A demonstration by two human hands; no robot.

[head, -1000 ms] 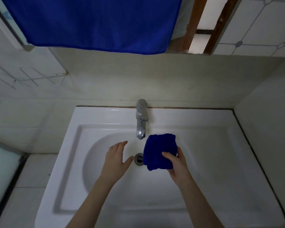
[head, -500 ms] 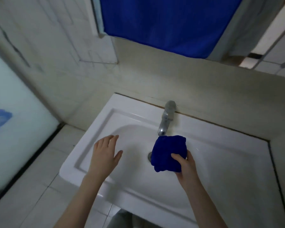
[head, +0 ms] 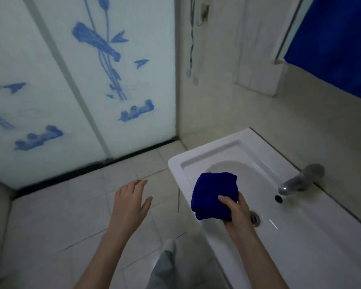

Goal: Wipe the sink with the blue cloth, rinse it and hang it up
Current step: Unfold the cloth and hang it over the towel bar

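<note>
Two hands out front — my left hand is empty, fingers spread over the floor tiles. My right hand has the blue cloth bunched up tight, held above the left end of the sink. Further back there's the tap — and a frosted glass door with blue flowers.

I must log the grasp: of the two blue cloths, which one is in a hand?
The bunched blue cloth over the sink, gripped by the right hand. The other, flat blue cloth, hangs on the wall, untouched.
</note>
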